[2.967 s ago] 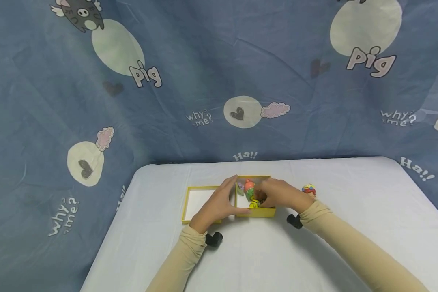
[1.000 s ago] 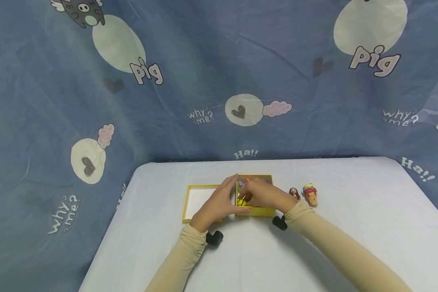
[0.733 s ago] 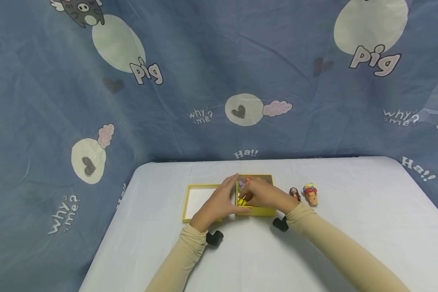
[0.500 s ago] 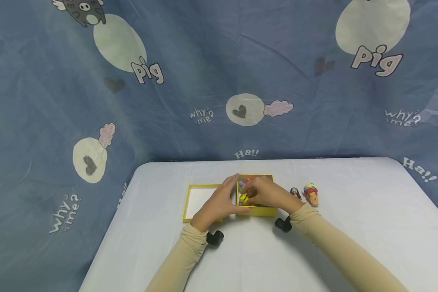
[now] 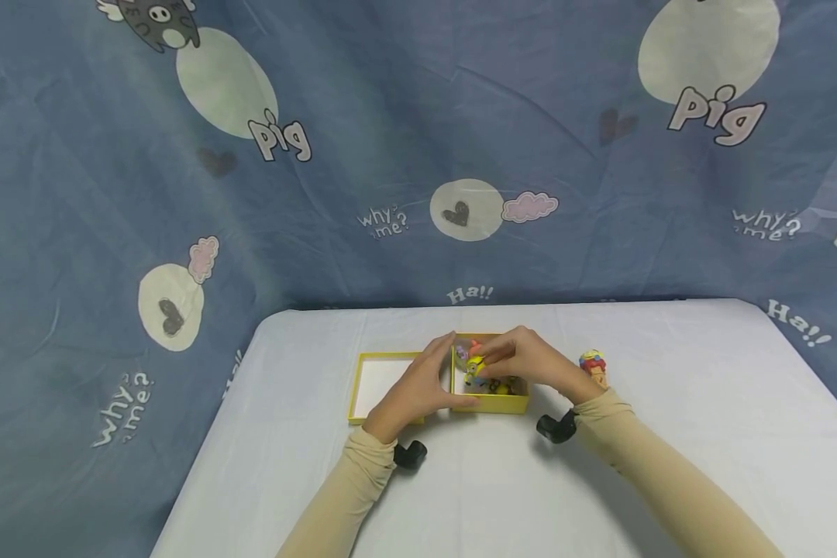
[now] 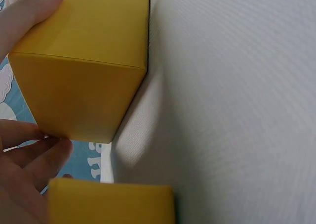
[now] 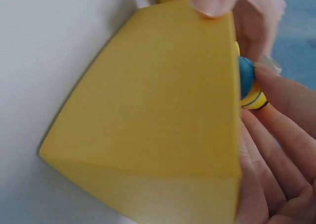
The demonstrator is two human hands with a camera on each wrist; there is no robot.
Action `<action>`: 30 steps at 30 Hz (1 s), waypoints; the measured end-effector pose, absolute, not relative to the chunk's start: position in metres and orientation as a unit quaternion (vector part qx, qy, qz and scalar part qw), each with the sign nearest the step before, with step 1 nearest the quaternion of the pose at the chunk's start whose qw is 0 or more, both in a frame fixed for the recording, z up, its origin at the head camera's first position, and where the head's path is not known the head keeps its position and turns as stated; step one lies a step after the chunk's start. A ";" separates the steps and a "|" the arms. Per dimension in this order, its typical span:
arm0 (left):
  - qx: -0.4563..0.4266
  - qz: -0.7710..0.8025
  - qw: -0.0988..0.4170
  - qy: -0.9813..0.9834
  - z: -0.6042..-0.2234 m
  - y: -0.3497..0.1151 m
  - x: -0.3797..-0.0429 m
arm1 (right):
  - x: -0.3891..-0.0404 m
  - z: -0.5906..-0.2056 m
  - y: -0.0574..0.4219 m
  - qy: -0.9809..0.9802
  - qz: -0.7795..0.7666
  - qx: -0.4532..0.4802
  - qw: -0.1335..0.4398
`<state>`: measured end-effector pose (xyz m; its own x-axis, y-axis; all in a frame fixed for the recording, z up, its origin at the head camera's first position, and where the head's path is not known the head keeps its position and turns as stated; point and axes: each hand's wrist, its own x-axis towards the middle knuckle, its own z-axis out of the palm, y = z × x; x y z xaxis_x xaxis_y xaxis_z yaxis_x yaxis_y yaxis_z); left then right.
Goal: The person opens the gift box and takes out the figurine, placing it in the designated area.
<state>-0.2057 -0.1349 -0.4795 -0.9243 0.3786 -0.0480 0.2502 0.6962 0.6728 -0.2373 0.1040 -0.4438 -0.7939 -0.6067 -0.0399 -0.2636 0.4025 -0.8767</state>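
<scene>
My left hand (image 5: 418, 389) grips the open yellow box (image 5: 491, 404), its thumb on the front wall and its fingertips at the back wall. In the left wrist view, the thumb and fingers press opposite sides of the box (image 6: 79, 98). My right hand (image 5: 533, 363) pinches a yellow-and-blue minion figurine (image 5: 473, 367) over the box's opening. The right wrist view shows the figurine's blue part (image 7: 246, 78) at the thumb, partly hidden by the box wall. Inside the box lie a purple figurine (image 5: 461, 355), one with an orange-pink top (image 5: 475, 346) and another yellow one (image 5: 504, 388).
A shallow yellow-rimmed box lid (image 5: 355, 387) lies with its white inside up, left of the box. Right of the box, beyond the right wrist, an ice-cream-cone-like figurine (image 5: 593, 364) lies on the white tablecloth (image 5: 474, 496). A blue printed curtain (image 5: 363, 263) hangs behind.
A dark-haired doll has come onto the table on the right, now hidden behind the right wrist. The right hand has since raised the minion figurine from inside the box. The left hand stays put.
</scene>
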 end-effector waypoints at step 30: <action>0.171 0.348 0.085 0.918 -0.480 -0.135 -0.207 | -0.232 -0.428 0.181 0.803 -0.566 -0.067 0.171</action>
<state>-0.2067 -0.1352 -0.4801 -0.9267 0.3740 -0.0375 0.2552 0.6992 0.6679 -0.2318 0.1813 -0.4275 -0.9323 -0.3020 -0.1991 0.0859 0.3498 -0.9329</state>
